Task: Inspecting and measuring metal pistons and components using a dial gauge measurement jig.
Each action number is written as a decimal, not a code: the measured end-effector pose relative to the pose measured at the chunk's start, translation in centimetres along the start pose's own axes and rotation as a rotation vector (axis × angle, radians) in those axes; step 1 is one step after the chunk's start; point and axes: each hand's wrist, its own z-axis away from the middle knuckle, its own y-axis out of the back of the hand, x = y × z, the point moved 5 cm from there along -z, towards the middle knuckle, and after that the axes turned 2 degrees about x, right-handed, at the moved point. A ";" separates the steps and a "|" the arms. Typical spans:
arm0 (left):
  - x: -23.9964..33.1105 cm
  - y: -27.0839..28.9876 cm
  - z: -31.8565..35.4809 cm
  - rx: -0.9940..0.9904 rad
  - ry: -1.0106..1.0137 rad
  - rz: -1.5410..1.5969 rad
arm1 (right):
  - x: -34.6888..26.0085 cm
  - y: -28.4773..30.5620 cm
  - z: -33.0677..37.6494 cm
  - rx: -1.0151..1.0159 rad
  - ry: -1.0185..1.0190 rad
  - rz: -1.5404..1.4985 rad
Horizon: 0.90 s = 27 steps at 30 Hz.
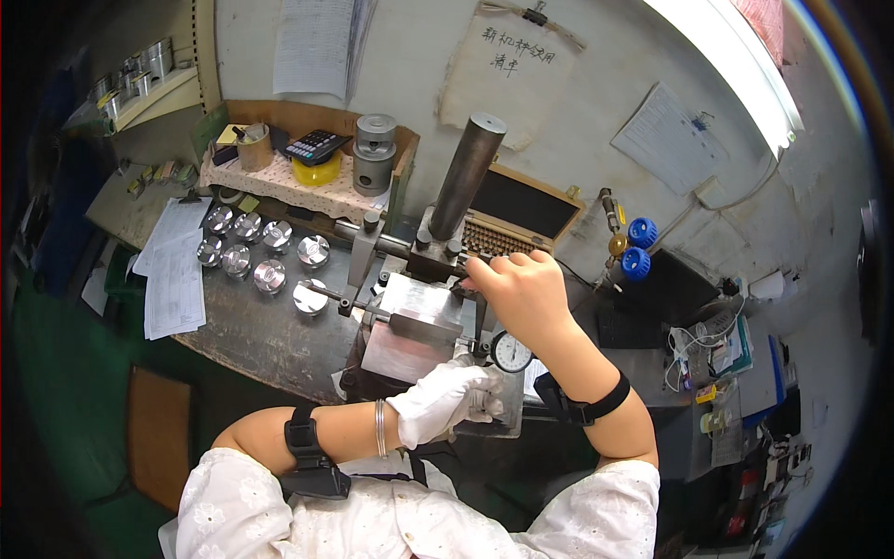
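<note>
A metal measuring stand with a thick round column (468, 172) and a flat steel block (424, 300) stands on the bench before me. A round dial gauge (510, 352) with a white face sits at its right side. My right hand (526, 298), bare, is closed at the right end of the column's clamp (430, 250); its fingers hide what they grip. Below the block, my left hand (445, 402) wears a white glove. Its fingers are curled beside the gauge, and what they hold is hidden. Several shiny round metal pistons (270, 277) stand to the left.
Papers (177, 293) lie at the bench's left edge. Behind are a small shelf (307, 191) with a calculator (317, 146) and stacked metal cylinders (374, 158), and an open wooden case (521, 210). Blue-knobbed valves (637, 264) are at right. A brown chair (158, 433) stands lower left.
</note>
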 end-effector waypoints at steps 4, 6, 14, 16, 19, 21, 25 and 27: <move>-0.1 0.3 0.0 0.014 0.000 0.003 | -0.5 0.0 -0.5 -0.041 0.030 -0.026; -0.2 0.3 0.0 0.007 -0.002 0.040 | -0.7 0.0 -0.7 -0.035 0.038 -0.042; 0.3 -0.1 0.4 0.028 -0.004 -0.032 | -0.4 -1.0 -1.0 -0.195 0.072 -0.009; -0.3 0.5 -0.3 -0.002 -0.028 0.022 | -0.6 -1.2 -1.2 -0.208 0.087 -0.019; -0.2 0.5 -0.2 -0.046 -0.048 0.078 | -1.1 -1.3 -1.1 -0.225 0.124 0.006; -0.2 0.5 -0.2 -0.059 -0.048 0.084 | -0.9 -1.6 -1.1 -0.260 0.099 0.013; -0.5 0.7 -0.5 -0.050 -0.027 0.096 | -0.9 -1.9 -0.9 -0.284 0.157 0.053; -0.4 0.5 -0.4 -0.048 -0.026 0.105 | -0.8 -1.6 -1.0 -0.269 0.145 0.036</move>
